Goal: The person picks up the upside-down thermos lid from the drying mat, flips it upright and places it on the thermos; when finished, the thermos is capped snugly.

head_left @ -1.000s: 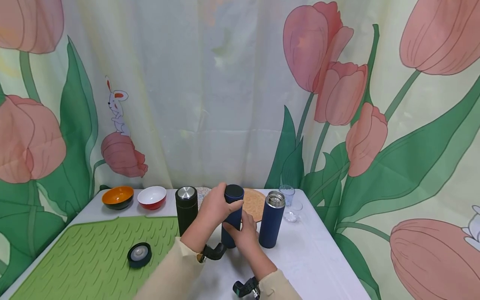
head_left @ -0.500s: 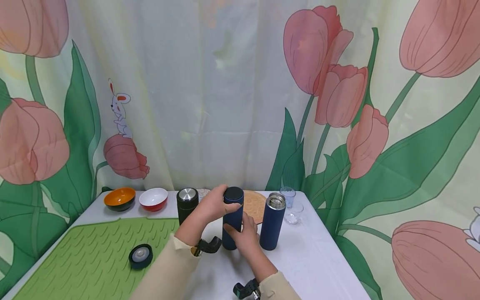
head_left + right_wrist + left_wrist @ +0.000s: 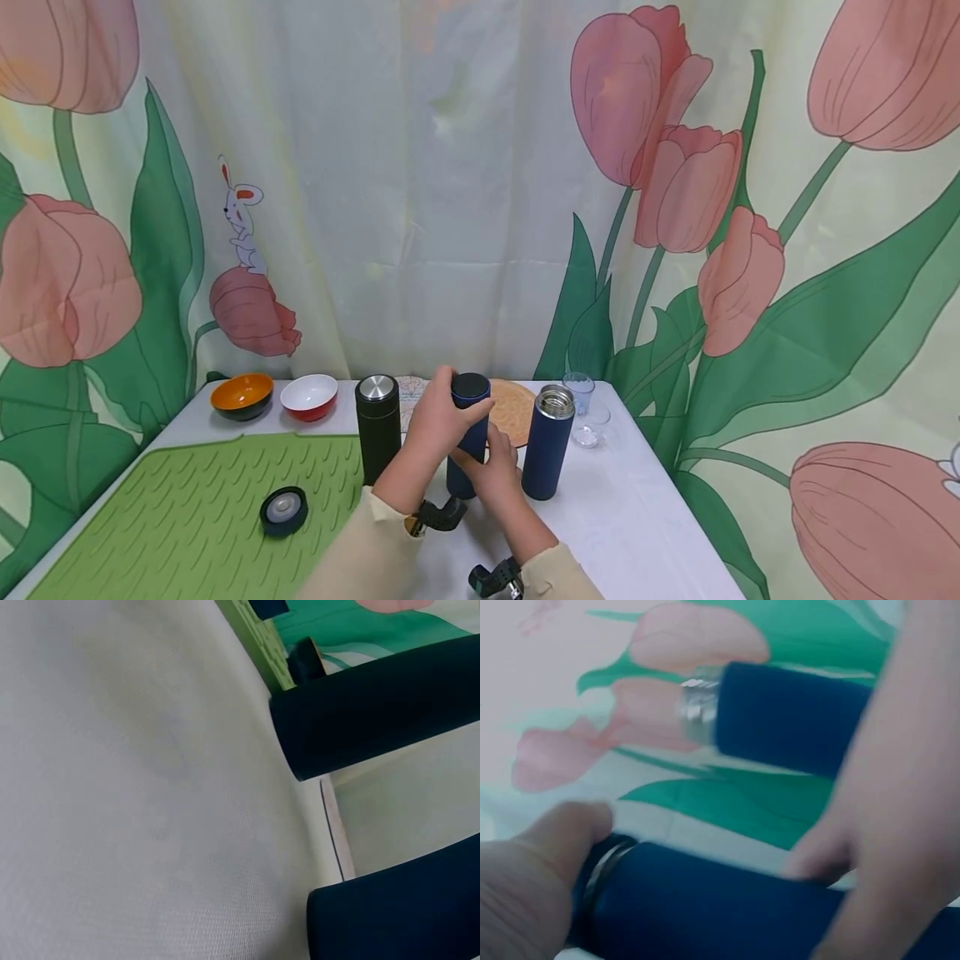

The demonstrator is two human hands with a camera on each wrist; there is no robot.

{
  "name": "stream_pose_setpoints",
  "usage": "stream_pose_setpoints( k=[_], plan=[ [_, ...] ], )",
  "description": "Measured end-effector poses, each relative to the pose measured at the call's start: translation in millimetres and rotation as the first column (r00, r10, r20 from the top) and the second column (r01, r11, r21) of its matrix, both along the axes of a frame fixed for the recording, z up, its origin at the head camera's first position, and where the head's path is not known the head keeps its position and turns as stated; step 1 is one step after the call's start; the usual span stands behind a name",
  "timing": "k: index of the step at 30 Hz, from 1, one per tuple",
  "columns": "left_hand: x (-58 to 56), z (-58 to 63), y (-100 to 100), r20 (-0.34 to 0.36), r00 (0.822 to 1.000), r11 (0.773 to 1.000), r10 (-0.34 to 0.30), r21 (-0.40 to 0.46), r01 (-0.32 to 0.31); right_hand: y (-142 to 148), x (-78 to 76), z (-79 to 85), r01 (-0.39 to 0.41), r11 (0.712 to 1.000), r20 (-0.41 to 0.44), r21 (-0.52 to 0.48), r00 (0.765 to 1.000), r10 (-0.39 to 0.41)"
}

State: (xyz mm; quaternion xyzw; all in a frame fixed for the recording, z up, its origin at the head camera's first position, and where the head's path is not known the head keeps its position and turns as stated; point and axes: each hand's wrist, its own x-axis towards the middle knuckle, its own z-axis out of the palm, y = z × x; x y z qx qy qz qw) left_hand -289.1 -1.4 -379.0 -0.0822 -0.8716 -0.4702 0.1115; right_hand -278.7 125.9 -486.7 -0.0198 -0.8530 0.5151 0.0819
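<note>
A dark blue thermos [image 3: 460, 482] stands upright on the table between my hands. My left hand [image 3: 437, 417] grips its dark lid [image 3: 471, 385] from the left, the thumb across the front. Lower down, my right hand [image 3: 497, 477] holds the body, thumb and fingers around it. In the left wrist view a metal ring [image 3: 607, 870] shows between lid and body. To the right stands a second blue thermos [image 3: 546, 457], uncapped, its steel mouth [image 3: 557, 402] bare. A loose dark lid [image 3: 284, 511] lies on the green mat [image 3: 187, 508], inner side up.
Left of my hands stands a black thermos [image 3: 378, 442] with a silver-topped cap. An orange bowl [image 3: 242, 395] and a red-and-white bowl [image 3: 309, 400] are at the back left. Clear glasses [image 3: 578, 388] stand at the back right, near a round tan board [image 3: 513, 412].
My left hand and wrist turn a little at the lid: they tip left half a second ago, then swing back right. The right hand keeps its hold and the thermos stays in place.
</note>
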Motion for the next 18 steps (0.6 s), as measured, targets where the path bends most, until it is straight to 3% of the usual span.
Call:
stream_pose_setpoints(
  k=[4,7,9,13,18],
  plan=[
    [-10.3,6.0,-18.0,0.054,0.98,0.981,-0.19,0.046,0.187,-0.3,1.7,0.1,0.009,1.0,0.006,-0.01,1.0,-0.009],
    [-13.0,7.8,-23.9,0.089,0.964,0.964,-0.252,0.104,0.243,-0.9,1.5,0.9,0.014,1.0,0.005,-0.011,1.0,-0.014],
    [-10.7,6.6,-21.1,0.097,0.97,0.971,-0.222,0.113,0.211,-0.9,1.0,1.4,0.011,1.0,0.008,-0.015,1.0,-0.011],
    [-2.4,-0.9,-7.2,0.091,0.993,0.991,-0.072,0.119,0.061,-1.3,1.4,1.8,0.003,1.0,0.021,-0.02,1.0,-0.002],
    [3.6,-6.9,2.8,0.021,0.998,0.991,0.051,0.123,-0.054,-1.6,1.2,2.2,0.002,1.0,0.015,-0.013,1.0,-0.002]
  ],
)
